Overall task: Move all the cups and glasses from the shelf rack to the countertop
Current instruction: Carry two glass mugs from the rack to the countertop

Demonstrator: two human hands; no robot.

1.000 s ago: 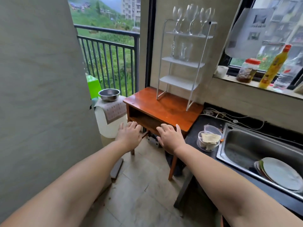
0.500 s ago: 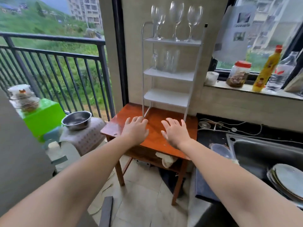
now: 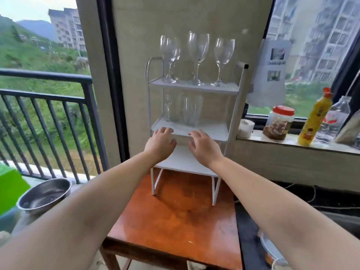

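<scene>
A white three-tier shelf rack (image 3: 231,121) stands at the back of an orange wooden table (image 3: 175,221). Several clear wine glasses (image 3: 197,55) stand on its top tier. Clear tumblers (image 3: 191,111) and a handled glass mug (image 3: 170,111) sit on the middle tier. The bottom tier holds nothing I can see. My left hand (image 3: 160,143) and my right hand (image 3: 202,145) hover palm down with fingers apart just in front of the middle tier's edge, holding nothing.
A dark countertop (image 3: 251,234) with cables runs right of the table. On the window sill stand a white cup (image 3: 245,128), a red-lidded jar (image 3: 278,121), a yellow bottle (image 3: 314,117) and a clear bottle (image 3: 334,121). A steel bowl (image 3: 44,195) sits low left by the balcony railing.
I have come closer to the rack. Both hands rose from above the tabletop to the front of the middle tier, still empty.
</scene>
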